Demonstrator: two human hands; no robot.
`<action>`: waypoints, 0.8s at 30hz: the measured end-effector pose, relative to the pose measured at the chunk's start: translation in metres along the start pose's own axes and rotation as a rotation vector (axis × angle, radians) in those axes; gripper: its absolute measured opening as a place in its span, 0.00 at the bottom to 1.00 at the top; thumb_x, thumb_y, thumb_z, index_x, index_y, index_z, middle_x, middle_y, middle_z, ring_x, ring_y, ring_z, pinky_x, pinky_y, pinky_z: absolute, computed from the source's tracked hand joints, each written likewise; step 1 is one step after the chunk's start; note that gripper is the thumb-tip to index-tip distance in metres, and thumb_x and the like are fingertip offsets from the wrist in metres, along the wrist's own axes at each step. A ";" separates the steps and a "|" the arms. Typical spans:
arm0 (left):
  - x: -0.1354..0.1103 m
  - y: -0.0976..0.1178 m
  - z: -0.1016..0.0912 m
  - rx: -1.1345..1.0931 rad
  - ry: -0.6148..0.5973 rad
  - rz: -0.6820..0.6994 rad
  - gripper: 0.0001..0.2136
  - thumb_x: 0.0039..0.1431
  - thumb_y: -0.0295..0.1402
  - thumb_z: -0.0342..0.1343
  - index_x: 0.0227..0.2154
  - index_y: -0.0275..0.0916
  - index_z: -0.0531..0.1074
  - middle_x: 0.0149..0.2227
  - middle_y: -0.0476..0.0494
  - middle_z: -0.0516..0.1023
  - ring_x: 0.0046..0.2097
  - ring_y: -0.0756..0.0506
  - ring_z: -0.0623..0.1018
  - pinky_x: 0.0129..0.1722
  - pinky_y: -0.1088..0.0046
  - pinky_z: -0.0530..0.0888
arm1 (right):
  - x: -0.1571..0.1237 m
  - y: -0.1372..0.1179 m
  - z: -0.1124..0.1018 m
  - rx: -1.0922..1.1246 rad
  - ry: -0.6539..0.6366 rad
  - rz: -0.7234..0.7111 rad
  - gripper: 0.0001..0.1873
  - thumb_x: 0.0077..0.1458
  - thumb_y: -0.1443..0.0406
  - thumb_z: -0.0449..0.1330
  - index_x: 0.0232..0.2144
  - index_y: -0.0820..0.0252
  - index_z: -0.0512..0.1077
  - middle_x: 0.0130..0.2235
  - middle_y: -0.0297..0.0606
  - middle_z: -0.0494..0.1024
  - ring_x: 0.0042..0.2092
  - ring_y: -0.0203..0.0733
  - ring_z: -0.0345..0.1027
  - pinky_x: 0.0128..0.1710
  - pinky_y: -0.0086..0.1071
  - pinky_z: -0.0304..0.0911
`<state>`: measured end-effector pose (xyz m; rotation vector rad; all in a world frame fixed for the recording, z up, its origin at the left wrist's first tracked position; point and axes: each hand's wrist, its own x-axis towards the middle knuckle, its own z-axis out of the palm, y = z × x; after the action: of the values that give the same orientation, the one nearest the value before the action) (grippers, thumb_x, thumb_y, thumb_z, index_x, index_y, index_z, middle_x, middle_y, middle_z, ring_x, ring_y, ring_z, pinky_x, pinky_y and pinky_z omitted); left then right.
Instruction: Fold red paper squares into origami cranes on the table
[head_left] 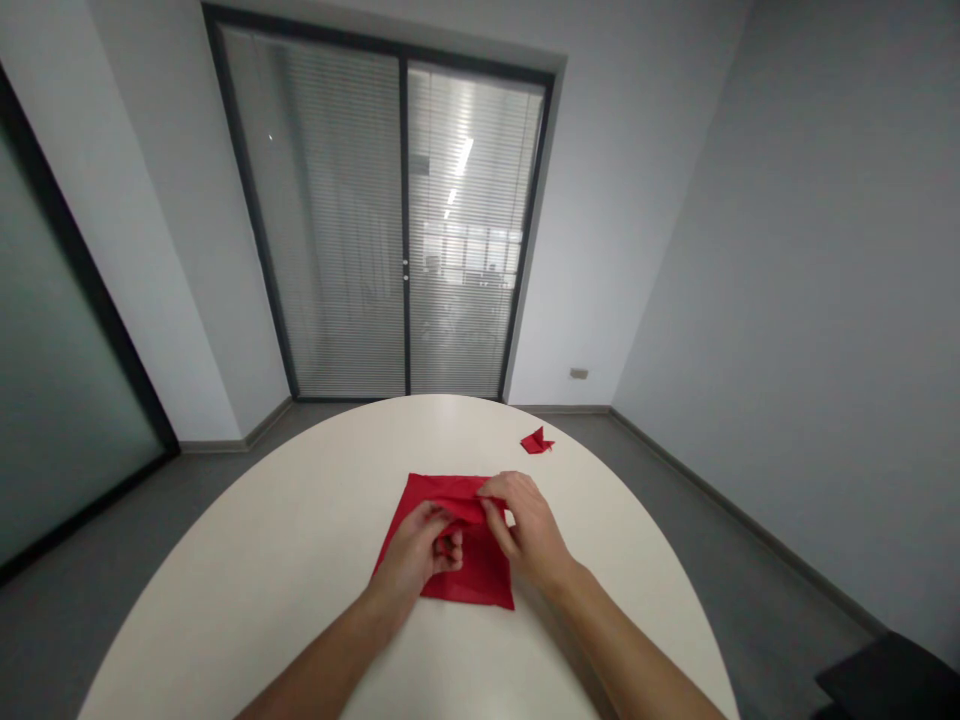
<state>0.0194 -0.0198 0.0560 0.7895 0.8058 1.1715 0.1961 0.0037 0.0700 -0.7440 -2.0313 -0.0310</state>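
A roughly square red sheet (474,585) lies in front of me, wrinkled and soft-looking; whether it is cloth or paper I cannot tell. Across its middle, a raised fold runs between my two hands. My left hand (420,545) is over the sheet's left part, thumb and forefinger pinching the fold, with the other fingers curled under. At the right edge, my right hand (526,520) pinches the same fold between thumb and fingers. Parts of the sheet are hidden beneath both hands.
The sheet rests on a round white table (300,540). Farther back on the right sits a small red folded piece (537,441) with pointed tips. Beyond the table are glass panels with blinds (337,230). A black object (892,680) shows at the lower right.
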 end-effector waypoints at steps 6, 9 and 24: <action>0.000 -0.002 0.002 0.175 0.096 0.186 0.22 0.52 0.47 0.64 0.44 0.38 0.69 0.43 0.39 0.79 0.32 0.47 0.81 0.29 0.72 0.79 | -0.004 -0.003 0.007 0.059 -0.012 0.083 0.10 0.64 0.72 0.52 0.43 0.53 0.67 0.38 0.38 0.75 0.38 0.42 0.70 0.39 0.35 0.67; -0.001 -0.006 0.000 0.259 0.096 0.304 0.22 0.54 0.46 0.63 0.46 0.39 0.68 0.46 0.39 0.78 0.38 0.44 0.81 0.33 0.70 0.79 | -0.002 -0.010 0.007 0.100 -0.028 0.080 0.12 0.63 0.72 0.51 0.45 0.53 0.68 0.40 0.39 0.76 0.41 0.43 0.70 0.42 0.36 0.67; 0.000 -0.006 -0.003 0.371 0.137 0.462 0.11 0.61 0.40 0.58 0.41 0.40 0.71 0.43 0.42 0.78 0.44 0.43 0.78 0.45 0.69 0.74 | -0.006 -0.019 0.020 0.302 -0.020 0.225 0.19 0.57 0.74 0.54 0.49 0.54 0.67 0.46 0.40 0.76 0.45 0.42 0.72 0.45 0.36 0.70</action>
<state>0.0191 -0.0203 0.0495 1.2594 1.0027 1.5186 0.1730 -0.0091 0.0589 -0.7745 -1.9024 0.4048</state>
